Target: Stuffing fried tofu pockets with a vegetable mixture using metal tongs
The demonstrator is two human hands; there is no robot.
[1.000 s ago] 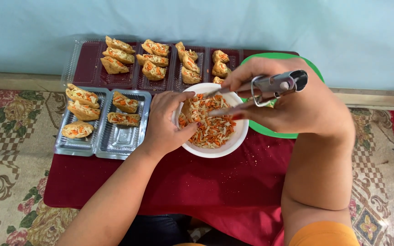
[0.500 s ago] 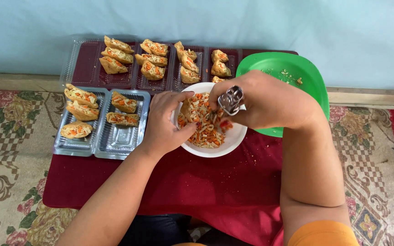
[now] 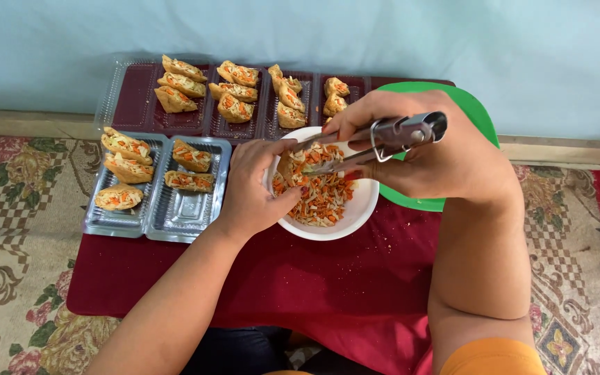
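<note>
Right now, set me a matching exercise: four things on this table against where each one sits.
Things:
1. metal tongs
2. white bowl
3. green plate
4. silver tray

Places:
A. mostly hidden behind the right hand
B. left edge of the red cloth, holding stuffed pockets
C. in the right hand, above the bowl
D. centre, under the left hand, holding shredded filling

Pairs: 1-C, 2-D, 3-A, 4-B

The right hand (image 3: 425,149) covers most of the green plate (image 3: 477,114) and part of the tongs (image 3: 376,139). The left hand (image 3: 258,184) hides the bowl's (image 3: 355,215) left rim. Both elbows are cut off by the bottom edge.
</note>
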